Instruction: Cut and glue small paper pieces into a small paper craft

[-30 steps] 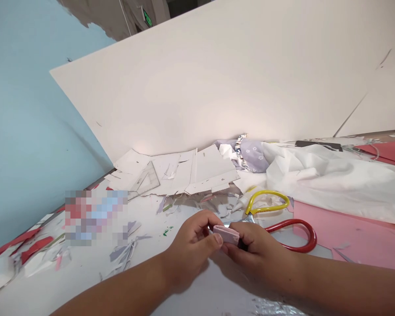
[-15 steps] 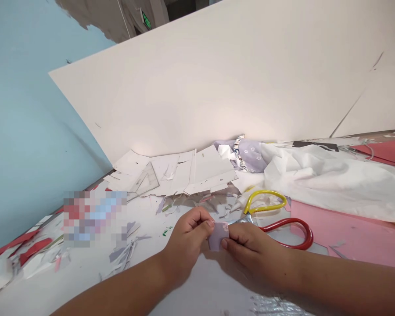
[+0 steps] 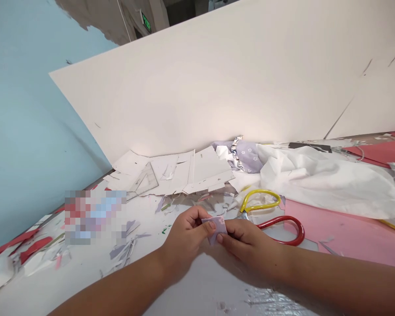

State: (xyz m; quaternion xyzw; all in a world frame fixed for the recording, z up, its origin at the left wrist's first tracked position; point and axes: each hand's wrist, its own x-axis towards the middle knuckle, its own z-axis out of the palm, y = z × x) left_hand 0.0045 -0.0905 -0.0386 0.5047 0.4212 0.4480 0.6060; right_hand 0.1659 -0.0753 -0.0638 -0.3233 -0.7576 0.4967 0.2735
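Note:
Both of my hands meet over the white tabletop (image 3: 85, 272), pinching one small lilac paper piece (image 3: 218, 226) with a faint flower print. My left hand (image 3: 187, 239) grips its left edge between thumb and forefinger. My right hand (image 3: 242, 239) holds its right edge with fingers curled. Just behind my right hand lie scissors with one yellow handle loop (image 3: 260, 199) and one red handle loop (image 3: 283, 230).
A large white board (image 3: 233, 83) leans at the back. Torn white card pieces (image 3: 184, 171) and a clear set square (image 3: 145, 180) lie before it. White cloth (image 3: 319, 180), lilac flowered fabric (image 3: 250, 156) and a pink sheet (image 3: 342, 232) fill the right. Paper scraps (image 3: 125, 252) litter the left.
The piece between my fingers has turned from its pink side to its lilac flowered side, and both hands have shifted slightly left and away from me.

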